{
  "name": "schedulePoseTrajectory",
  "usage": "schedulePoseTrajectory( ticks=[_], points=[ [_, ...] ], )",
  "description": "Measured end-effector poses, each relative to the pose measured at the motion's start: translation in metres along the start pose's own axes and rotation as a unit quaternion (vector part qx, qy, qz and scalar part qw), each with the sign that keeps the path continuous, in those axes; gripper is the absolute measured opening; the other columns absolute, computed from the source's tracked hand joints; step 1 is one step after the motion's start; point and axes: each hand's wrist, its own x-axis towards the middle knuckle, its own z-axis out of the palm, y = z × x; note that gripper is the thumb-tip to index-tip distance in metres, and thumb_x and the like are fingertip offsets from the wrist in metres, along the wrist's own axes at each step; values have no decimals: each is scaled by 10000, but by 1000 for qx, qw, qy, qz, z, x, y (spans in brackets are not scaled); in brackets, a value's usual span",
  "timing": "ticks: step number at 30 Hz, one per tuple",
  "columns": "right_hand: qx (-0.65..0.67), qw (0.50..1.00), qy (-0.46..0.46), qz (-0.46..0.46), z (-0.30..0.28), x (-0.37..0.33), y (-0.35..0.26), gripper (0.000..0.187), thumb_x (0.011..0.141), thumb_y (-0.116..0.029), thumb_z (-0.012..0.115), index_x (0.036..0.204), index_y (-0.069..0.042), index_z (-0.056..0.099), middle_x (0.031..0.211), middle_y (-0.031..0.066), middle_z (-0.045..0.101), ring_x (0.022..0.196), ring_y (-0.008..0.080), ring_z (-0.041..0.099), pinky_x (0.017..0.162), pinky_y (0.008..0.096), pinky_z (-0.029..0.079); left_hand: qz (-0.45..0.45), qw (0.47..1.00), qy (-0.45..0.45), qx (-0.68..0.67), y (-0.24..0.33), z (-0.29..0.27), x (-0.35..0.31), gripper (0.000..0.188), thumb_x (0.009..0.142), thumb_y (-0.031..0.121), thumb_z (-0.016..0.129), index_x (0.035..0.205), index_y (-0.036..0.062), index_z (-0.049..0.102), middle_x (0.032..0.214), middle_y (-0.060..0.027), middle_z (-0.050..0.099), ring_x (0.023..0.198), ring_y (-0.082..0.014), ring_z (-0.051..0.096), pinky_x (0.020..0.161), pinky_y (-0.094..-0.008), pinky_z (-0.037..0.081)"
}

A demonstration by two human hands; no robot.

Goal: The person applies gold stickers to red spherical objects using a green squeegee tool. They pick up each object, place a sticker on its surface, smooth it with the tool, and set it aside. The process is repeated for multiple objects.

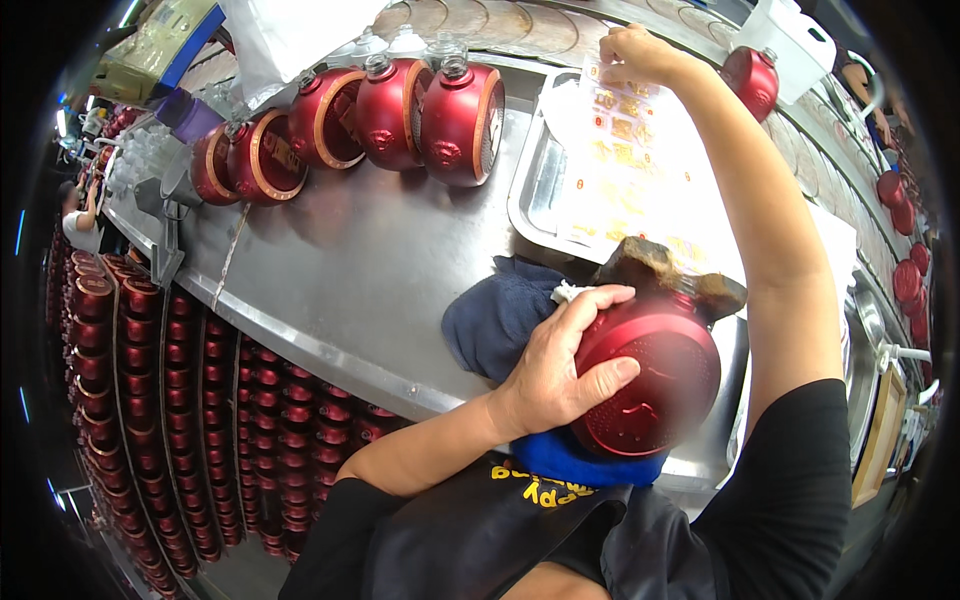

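Observation:
A round, flat-faced red bottle rests tilted near my body, its neck end lying by brown sponge-like blocks. My left hand grips its left side, thumb on the face and fingers over the top. Under the bottle lies a blue cloth. Farther out, my right hand reaches to the far end of a clear sheet of gold and red stickers, its fingers pinched at the sheet's edge. Whether a single sticker is between the fingertips is hidden. The sheet lies over a metal tray.
Several red bottles stand along the back left of the steel table. A dark blue towel lies left of the held bottle. One red bottle and a white plastic container are at the far right. Racked red bottles fill the lower left.

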Motion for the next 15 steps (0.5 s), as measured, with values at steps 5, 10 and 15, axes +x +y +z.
schedulePoseTrajectory(
  ticks=[5, 10, 15],
  points=[
    [-12, 1000, 9, 9, -7, -3, -6, 233, 901, -228, 729, 849, -9, 672, 1072, 123, 649, 1123, 341, 566, 954, 430, 489, 33, 999, 0, 24, -6, -1, 0, 686, 944, 269, 738, 1470, -48, 432, 1312, -153, 589, 1200, -187, 586, 1058, -327, 449],
    [-2, 997, 71, -39, -1, -16, 1, 163, 903, -147, 683, 885, 15, 691, 1068, 117, 643, 1124, 335, 566, 968, 435, 489, 35, 998, 10, 48, 3, -2, 1, 677, 958, 325, 724, 1464, -38, 457, 1315, -169, 594, 1198, -202, 598, 1054, -335, 457],
    [3, 989, 140, -48, -2, -38, 8, 129, 891, -104, 693, 928, 18, 708, 1054, 120, 639, 1103, 335, 579, 964, 435, 492, 116, 961, 53, 245, 29, -24, 2, 659, 1001, 525, 633, 1363, -24, 588, 1267, -223, 637, 1071, -300, 677, 947, -400, 534]
  ],
)
